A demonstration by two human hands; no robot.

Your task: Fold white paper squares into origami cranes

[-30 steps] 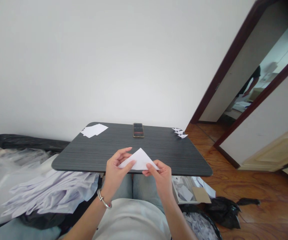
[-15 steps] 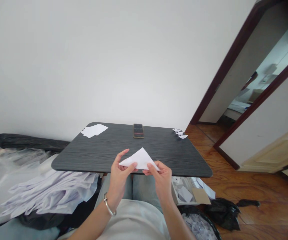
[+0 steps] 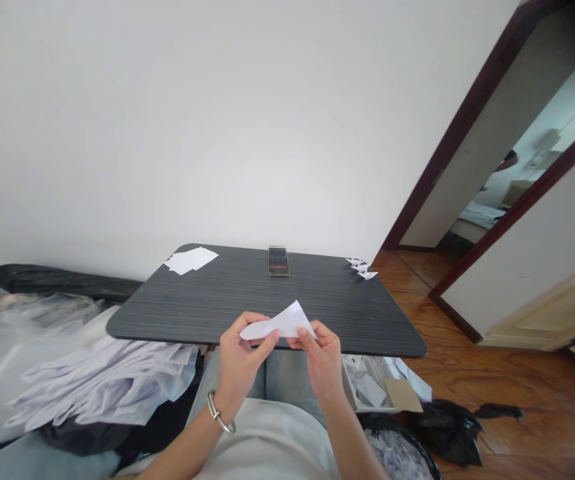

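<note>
A folded sheet of white paper (image 3: 287, 321), roughly triangular with its peak pointing away from me, is held between both hands over the table's near edge. My left hand (image 3: 247, 343) pinches its left part, thumb in front and fingers behind; that end of the paper curls. My right hand (image 3: 317, 343) grips the lower right corner between thumb and fingers. Several small folded paper pieces (image 3: 361, 268) stand in a row at the table's far right. Flat white sheets (image 3: 191, 260) lie at the far left.
A phone (image 3: 278, 261) rests at the back of the dark table (image 3: 237, 293), near the wall. Heaped white cloth or paper (image 3: 102, 383) lies at the lower left. Below the table's right side are a box (image 3: 367, 387) with papers, a black-rimmed container (image 3: 397, 453) of scraps and a black bag (image 3: 450, 427).
The paper's left side has bent and curled, and its peak has shifted right. My left index finger, raised before, has come down behind the paper. The view has shifted slightly.
</note>
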